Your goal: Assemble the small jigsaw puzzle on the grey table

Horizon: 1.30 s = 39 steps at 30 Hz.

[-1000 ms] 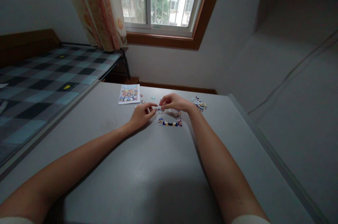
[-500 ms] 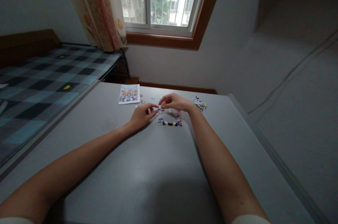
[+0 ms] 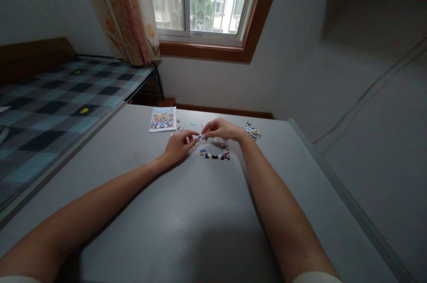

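Observation:
Small jigsaw puzzle pieces (image 3: 202, 137) sit between the fingertips of both hands. My left hand (image 3: 180, 146) pinches their left side with thumb and forefinger. From the right, my right hand (image 3: 220, 129) closes its thumb and fingers on the same pieces. Just below lies a joined strip of puzzle (image 3: 215, 156), dark blue and yellow along the bottom, with a column of joined pieces (image 3: 225, 144) rising at its right end. The exact outline of the held pieces is partly hidden by my fingers.
A printed picture sheet (image 3: 163, 119) lies at the table's far left. Several loose pieces (image 3: 193, 123) are scattered beside it. Right of my right hand is a heap of puzzle pieces (image 3: 251, 130). A checked bed (image 3: 66, 91) stands left of the grey table (image 3: 160, 225).
My right hand has shifted very slightly, and more of the pieces between the fingertips shows. The joined strip and the heap have stayed in place.

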Tool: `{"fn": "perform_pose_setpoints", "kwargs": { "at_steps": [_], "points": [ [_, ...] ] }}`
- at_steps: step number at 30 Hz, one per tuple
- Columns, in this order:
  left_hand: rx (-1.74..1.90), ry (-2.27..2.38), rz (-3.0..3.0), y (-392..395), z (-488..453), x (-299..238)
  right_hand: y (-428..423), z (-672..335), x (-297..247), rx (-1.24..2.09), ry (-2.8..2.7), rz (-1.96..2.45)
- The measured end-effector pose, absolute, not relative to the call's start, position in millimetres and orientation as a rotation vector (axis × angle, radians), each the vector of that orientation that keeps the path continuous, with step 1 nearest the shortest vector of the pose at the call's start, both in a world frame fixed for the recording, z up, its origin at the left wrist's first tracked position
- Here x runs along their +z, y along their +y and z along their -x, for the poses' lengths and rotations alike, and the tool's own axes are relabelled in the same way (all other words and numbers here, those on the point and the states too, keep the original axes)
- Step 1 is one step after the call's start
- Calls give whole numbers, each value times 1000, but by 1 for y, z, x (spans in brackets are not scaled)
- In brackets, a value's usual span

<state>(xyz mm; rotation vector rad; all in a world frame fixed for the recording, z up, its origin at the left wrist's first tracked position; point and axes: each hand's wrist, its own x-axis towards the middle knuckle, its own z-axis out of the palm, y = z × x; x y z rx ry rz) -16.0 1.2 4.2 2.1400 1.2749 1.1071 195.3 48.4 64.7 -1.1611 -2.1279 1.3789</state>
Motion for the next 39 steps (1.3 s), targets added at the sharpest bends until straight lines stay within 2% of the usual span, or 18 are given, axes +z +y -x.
{"fn": "perform_pose_setpoints", "kwargs": {
  "at_steps": [12,20,25,31,35,39],
  "points": [
    [1102,1279,-2137,1,15,6,51,-196,59,1386,-2107,1139],
    [1199,1284,-2138,4,18,3,47,-218,76,978,-1844,1191],
    [1209,1282,-2101,6,18,2,39,-236,45,674,-1644,1351],
    [1204,1255,-2124,4,19,2,21,-243,7,549,-1580,1417],
    [1196,1246,-2160,3,19,2,20,-245,3,539,-1516,1435],
    [1192,1245,-2162,2,17,3,16,-236,3,381,-1609,1401]
  ]
}}
